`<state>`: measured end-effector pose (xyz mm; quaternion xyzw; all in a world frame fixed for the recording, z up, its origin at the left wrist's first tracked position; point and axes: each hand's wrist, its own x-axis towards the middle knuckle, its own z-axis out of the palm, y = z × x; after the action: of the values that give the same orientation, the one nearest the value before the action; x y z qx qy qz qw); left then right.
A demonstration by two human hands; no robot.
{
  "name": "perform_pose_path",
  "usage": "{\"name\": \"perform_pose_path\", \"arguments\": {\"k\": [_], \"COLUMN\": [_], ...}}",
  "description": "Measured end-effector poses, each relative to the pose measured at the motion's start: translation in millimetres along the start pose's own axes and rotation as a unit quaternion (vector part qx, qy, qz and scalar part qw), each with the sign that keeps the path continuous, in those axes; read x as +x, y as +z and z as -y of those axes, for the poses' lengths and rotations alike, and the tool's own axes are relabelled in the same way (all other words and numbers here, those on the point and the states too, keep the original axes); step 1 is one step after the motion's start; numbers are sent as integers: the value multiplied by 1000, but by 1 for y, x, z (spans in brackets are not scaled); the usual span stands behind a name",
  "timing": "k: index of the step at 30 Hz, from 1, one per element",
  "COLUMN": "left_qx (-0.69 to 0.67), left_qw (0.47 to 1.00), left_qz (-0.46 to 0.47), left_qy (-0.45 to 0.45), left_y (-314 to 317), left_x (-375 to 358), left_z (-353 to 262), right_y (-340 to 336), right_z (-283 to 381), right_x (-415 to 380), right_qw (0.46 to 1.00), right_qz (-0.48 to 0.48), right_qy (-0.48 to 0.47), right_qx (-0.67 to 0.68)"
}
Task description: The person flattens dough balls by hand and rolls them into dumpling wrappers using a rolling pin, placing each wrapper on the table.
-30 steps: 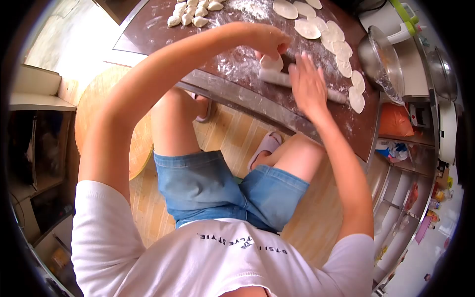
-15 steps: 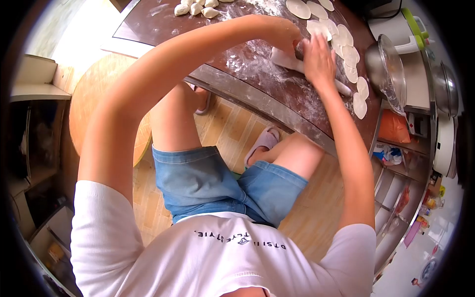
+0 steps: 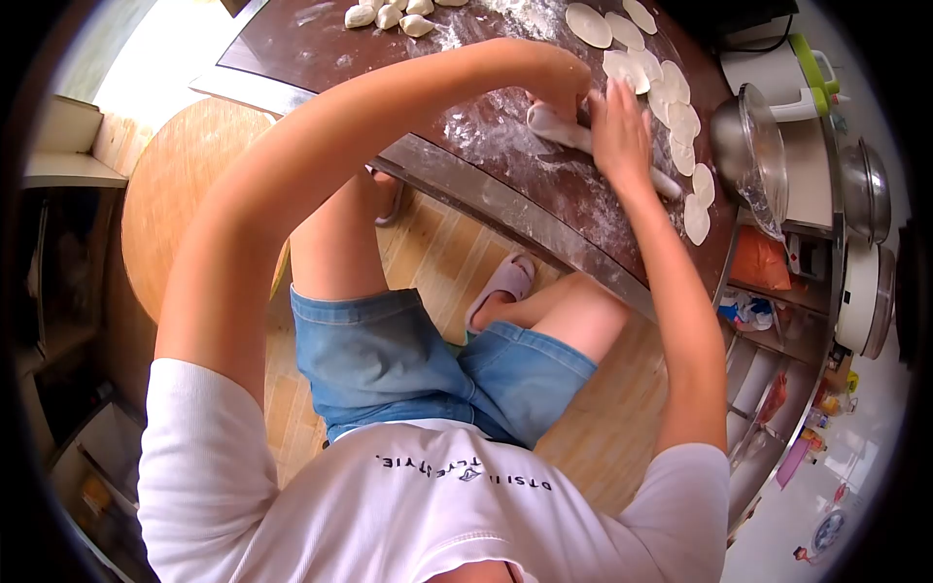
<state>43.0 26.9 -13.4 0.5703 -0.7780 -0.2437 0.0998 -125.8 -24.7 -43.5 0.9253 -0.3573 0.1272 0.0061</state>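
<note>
A pale, floury rolling pin (image 3: pixel 665 182) lies slantwise on the dark table. My right hand (image 3: pixel 620 138) rests across its middle with the palm down on it, fingers stretched forward and close together. Beside it, at the pin's left part, my left hand (image 3: pixel 562 82) is bent inward with curled fingers. Whatever it grips is hidden behind the hand and wrist, and I cannot tell what it is. Thin round dough wrappers (image 3: pixel 683 121) lie in an overlapping row just beyond my right hand. Small dough pieces (image 3: pixel 389 17) sit in a group at the table's far left.
Flour dusts the dark table (image 3: pixel 282 44). A metal bowl (image 3: pixel 741 146) stands past the wrappers at right, near a white and green appliance (image 3: pixel 802 87). A round wooden stool (image 3: pixel 185 194) stands at left. Shelves (image 3: pixel 777 325) with bags are on the right.
The view has shifted slightly, so the table and wrappers sit a little lower. My hands stay at the rolling pin, and the gap between them looks narrower.
</note>
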Motion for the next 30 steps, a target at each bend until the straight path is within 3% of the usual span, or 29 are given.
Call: {"name": "perform_pose_path", "arguments": {"k": [3, 7, 8, 12, 14, 17, 21, 22, 25, 27, 28, 30], "left_qx": [-80, -158, -80, 17, 9, -184, -30, -17, 13, 32, 14, -143], "left_qw": [997, 985, 996, 999, 999, 980, 998, 997, 998, 999, 999, 989], "left_qz": [-4, 15, -43, 9, 37, 52, -29, -50, -56, -13, -28, 5], "left_qy": [-21, -69, 10, -26, -17, -59, 45, 57, 12, 14, 43, -20], "left_y": [-3, -3, 5, -6, -1, -9, -7, -5, -5, -5, -3, -2], "left_x": [-11, -13, -4, 2, 8, -14, -11, -7, -2, -1, -3, -8], "left_z": [-2, 3, 14, 5, 10, -2, -2, 8, 1, -4, 0, 3], "right_y": [-25, -12, -6, -7, -7, -29, -4, -12, 0, -5, -15, -18], "right_z": [17, 13, 8, 6, 7, 17, 5, 8, 0, 4, 8, 8], "right_x": [-62, -37, -13, 18, -21, -76, -8, 17, 24, -19, -46, -57], "right_qw": [998, 1000, 1000, 998, 999, 998, 1000, 998, 999, 999, 999, 999], "right_qz": [61, 27, 19, 38, 46, 55, -11, 34, 5, 35, 37, 28], "right_qy": [-5, -2, 15, 44, 20, -11, 18, 51, 44, 30, 12, -8], "right_qx": [25, 17, 12, -12, 4, 30, 11, -14, -29, 19, 21, 13]}}
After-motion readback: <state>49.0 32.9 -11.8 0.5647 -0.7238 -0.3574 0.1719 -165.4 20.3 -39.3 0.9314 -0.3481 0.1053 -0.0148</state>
